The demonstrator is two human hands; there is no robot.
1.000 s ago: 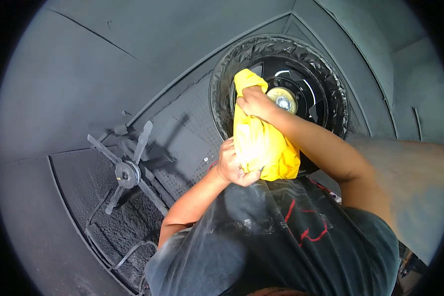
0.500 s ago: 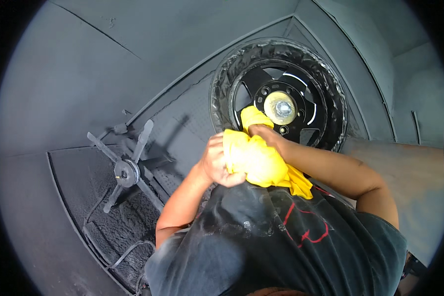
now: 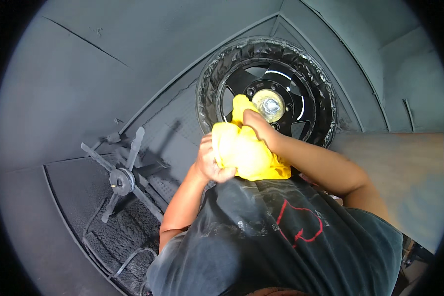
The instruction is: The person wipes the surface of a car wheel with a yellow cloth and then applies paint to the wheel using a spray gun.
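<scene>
A bright yellow cloth is bunched between my two hands, close in front of my dark shirt. My left hand grips its left side, with the fingers curled and the thumb pointing inward. My right hand is closed on the upper part, and some of the cloth sticks up past the fingers. Just beyond is a black wheel rim with a crumpled dark covering around its outer ring. The upper end of the cloth overlaps the wheel's near spokes; whether it touches them I cannot tell. A yellowish hub disc with a shiny centre sits mid-wheel.
At the left stands an empty cross-shaped metal stand with several arms. A cable lies on the rough dark floor below it. Grey panels rise behind, and a smooth pale surface lies at the right.
The whole view has shifted slightly, so the wheel and stand sit further left. The cloth's loose lower end has drawn up, and its top end now stands higher beside the hub.
</scene>
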